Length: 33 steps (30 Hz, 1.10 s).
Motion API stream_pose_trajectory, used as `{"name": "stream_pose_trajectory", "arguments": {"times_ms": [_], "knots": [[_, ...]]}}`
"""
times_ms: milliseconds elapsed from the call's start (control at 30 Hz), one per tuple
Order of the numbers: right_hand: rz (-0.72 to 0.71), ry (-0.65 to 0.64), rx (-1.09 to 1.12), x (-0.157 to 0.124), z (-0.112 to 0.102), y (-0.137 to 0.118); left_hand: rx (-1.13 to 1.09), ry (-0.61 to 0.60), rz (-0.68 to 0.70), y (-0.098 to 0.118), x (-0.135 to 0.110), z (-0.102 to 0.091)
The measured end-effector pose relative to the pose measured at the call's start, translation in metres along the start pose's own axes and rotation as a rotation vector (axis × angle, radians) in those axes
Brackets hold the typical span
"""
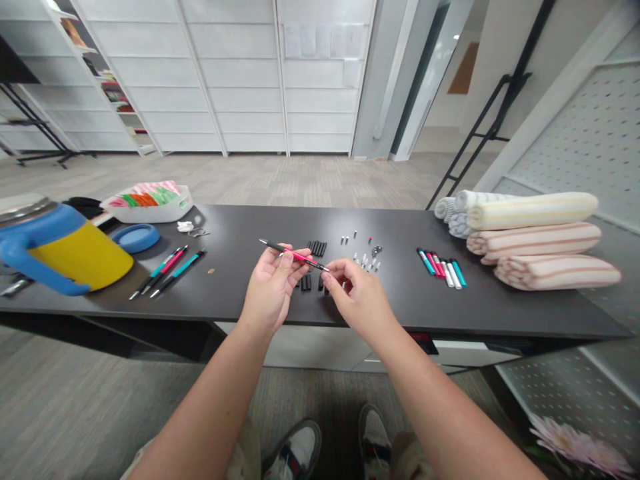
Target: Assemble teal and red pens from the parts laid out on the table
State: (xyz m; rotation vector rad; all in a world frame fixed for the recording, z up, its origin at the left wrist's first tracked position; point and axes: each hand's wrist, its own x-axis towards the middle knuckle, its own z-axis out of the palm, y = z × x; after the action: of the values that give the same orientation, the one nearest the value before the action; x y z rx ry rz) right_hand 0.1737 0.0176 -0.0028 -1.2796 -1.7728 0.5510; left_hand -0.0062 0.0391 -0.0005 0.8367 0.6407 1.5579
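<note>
Between my hands, above the dark table, is a black and pink pen (301, 257), tilted down to the right. My left hand (273, 283) has its fingers closed around the pen's middle. The thumb and fingertips of my right hand (357, 293) pinch the pen's right end. Behind and under the hands lie short black tubes (317, 248), partly hidden by the fingers. Small white parts (367, 261) and a few tiny caps (345, 239) are scattered just beyond my right hand.
Pens (177, 273) lie at the left, near a blue and yellow jug (75, 250), a blue lid (135, 237) and a white basket (150, 212). Coloured pen barrels (441, 269) form a row at the right, beside rolled towels (540, 237). The table's (240, 230) front edge runs below my hands.
</note>
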Motion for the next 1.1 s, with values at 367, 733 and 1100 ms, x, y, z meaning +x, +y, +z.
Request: {"name": "stream_pose_trajectory", "arguments": {"times_ms": [367,733,1100], "knots": [[-0.012,-0.002,0.000,-0.0002,-0.0004,-0.0035,0.004,-0.006,-0.007,-0.0015,0.0010,-0.0016],[-0.051,-0.008,-0.061,-0.0002,-0.0010,-0.0032,0.008,-0.015,-0.007,-0.0020,0.0006,-0.0025],[-0.130,-0.015,-0.113,0.0005,0.0001,-0.0040,0.022,-0.019,-0.008,-0.0015,0.0004,-0.0019]]}}
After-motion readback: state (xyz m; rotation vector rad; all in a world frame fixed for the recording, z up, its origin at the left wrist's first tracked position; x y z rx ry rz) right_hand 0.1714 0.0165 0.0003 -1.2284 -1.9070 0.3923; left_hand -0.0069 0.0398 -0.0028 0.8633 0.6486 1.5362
